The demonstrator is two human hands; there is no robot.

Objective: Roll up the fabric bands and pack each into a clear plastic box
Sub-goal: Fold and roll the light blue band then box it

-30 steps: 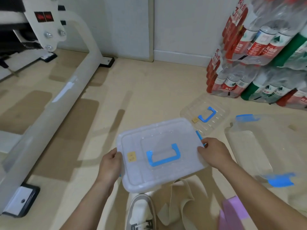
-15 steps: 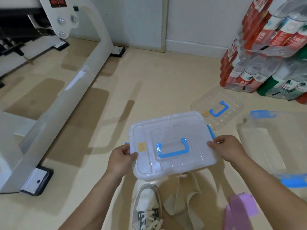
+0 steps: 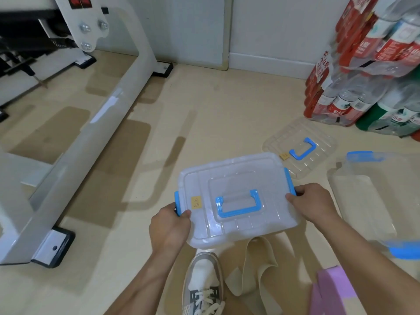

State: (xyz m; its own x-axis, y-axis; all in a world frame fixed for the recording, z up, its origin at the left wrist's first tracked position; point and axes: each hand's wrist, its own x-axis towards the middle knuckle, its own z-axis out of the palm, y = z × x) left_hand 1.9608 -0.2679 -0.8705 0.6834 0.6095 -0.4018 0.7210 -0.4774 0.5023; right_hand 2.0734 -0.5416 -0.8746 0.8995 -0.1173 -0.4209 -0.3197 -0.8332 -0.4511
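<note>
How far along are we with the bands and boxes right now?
Done: nothing clearly packed; I cannot tell if the lidded box holds a band. In hand: left hand and right hand grip that box at its blue side latches. To do: the beige band and purple band lie loose on the floor; the open box sits beside a loose lid.

both forearms (image 3: 145, 285) are bare, uncovered right down to the left hand (image 3: 169, 226) and the right hand (image 3: 314, 204). one sneaker (image 3: 203, 285) shows: white toe, pale grey side panels, darker grey strips along the eyelets, white laces, a mesh patch near its lower edge.
</note>
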